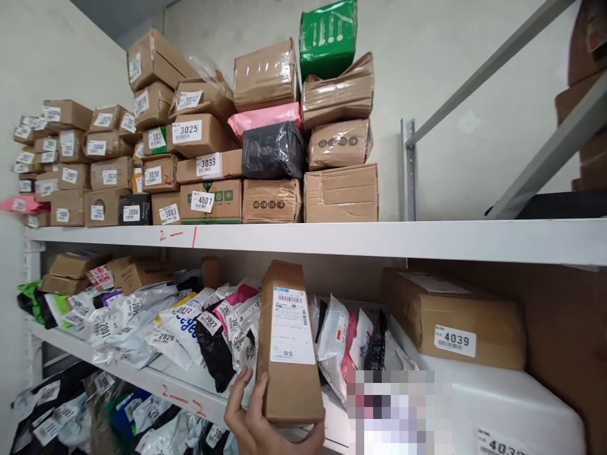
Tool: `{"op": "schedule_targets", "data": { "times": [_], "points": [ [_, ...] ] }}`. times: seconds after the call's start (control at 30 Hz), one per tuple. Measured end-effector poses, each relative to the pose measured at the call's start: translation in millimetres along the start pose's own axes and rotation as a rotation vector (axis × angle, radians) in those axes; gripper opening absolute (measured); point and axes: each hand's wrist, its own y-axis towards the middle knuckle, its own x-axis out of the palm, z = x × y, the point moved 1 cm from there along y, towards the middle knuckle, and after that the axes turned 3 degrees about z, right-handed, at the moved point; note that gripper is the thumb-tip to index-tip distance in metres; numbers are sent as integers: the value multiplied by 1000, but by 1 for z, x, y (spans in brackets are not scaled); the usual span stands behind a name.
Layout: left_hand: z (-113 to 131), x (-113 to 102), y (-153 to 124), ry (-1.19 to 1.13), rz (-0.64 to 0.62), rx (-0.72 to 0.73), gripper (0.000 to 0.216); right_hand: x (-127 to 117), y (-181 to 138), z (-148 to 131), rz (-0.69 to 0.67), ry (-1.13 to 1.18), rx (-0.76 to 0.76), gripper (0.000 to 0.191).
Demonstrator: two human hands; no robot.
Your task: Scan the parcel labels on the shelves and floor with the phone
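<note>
My left hand rises from the bottom edge and is closed round the lower end of a tall, narrow cardboard box. The box stands upright in front of the middle shelf, and its white shipping label with a barcode faces me. My fingers lie along the box's lower left side and my palm is under its base. My right hand is not in view.
The white top shelf, marked 2-1 in red, carries stacked numbered cartons and a green parcel. The middle shelf holds several plastic mail bags. At the right, a carton numbered 4039 sits on a large white box. A pixelated patch hides the lower middle.
</note>
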Motion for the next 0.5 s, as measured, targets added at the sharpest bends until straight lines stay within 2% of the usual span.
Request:
{"op": "schedule_targets", "data": {
  "times": [0.13, 0.23, 0.4, 0.47, 0.5],
  "points": [
    [1, 2, 3, 8, 106, 29, 86, -10, 0, -6, -242, 353, 137, 93],
    [1, 4, 3, -11, 145, 66, 81, -15, -1, -4, -304, 444, 188, 113],
    [9, 3, 3, -3, 164, 109, 77, -23, -1, -11, -188, 371, 159, 108],
    [8, 2, 2, 4, 162, 105, 77, -33, -1, -26, -220, 258, 193, 102],
    [4, 2, 2, 7, 157, 110, 75, -40, -1, -35, -256, 203, 218, 94]
  ]
}}
